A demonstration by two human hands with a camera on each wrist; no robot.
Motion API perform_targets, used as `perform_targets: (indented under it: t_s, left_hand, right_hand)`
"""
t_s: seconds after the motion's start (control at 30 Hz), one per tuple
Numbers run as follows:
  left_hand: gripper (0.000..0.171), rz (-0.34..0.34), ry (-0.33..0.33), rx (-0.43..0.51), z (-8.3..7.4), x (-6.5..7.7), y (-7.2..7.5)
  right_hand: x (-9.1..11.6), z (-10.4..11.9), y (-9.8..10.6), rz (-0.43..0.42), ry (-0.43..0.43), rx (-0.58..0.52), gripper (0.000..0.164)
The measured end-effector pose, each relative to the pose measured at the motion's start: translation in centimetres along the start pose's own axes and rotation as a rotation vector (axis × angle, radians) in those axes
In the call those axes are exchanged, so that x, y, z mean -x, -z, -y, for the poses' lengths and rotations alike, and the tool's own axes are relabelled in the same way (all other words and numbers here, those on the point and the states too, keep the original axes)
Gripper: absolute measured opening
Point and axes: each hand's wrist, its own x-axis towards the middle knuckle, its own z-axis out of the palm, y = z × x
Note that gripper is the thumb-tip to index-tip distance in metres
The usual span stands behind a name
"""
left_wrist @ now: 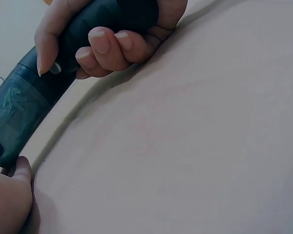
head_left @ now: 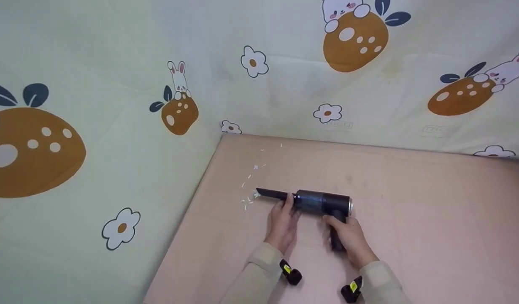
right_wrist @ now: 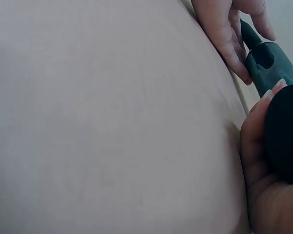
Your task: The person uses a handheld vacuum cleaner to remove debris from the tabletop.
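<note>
A black handheld vacuum cleaner (head_left: 333, 202) lies across in front of me, its narrow nozzle (head_left: 270, 194) pointing left. My right hand (head_left: 354, 240) grips the handle, and the left wrist view shows its fingers (left_wrist: 107, 51) curled round it. At the base of the nozzle my left hand (head_left: 282, 226) holds on, thumb on the near upper side. Small white scraps (head_left: 244, 202) lie at the nozzle tip. Through the clear dust cup (left_wrist: 17, 102), pale bits are visible inside. Part of the left hand (right_wrist: 219, 29) also shows in the right wrist view.
More white scraps (head_left: 255, 167) trail away toward the back of the pinkish table (head_left: 432, 219). Pale fabric printed with rabbits and flowers hangs along the left side (head_left: 95, 169) and the back (head_left: 285, 93). Dark wrist devices (head_left: 291, 272) sit at both cuffs.
</note>
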Motion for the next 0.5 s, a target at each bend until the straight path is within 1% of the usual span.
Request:
perform_targets:
  t_s: [0.1,0.3,0.5]
  left_hand:
    - [0.055,-0.010,-0.006,0.021,-0.2,-0.2,0.1]
    - [0.055,-0.022,-0.038,0.087,-1.0,-0.6,0.9]
    - [0.052,-0.067,-0.051,0.169,-2.0,-0.9,1.4]
  right_hand:
    - [0.1,0.0,0.1,0.006,-0.001,0.001,0.042]
    - [0.1,-0.1,0.2,0.026,-0.014,-0.024,0.037]
    - [0.1,-0.1,0.3,0.015,-0.023,-0.025,0.036]
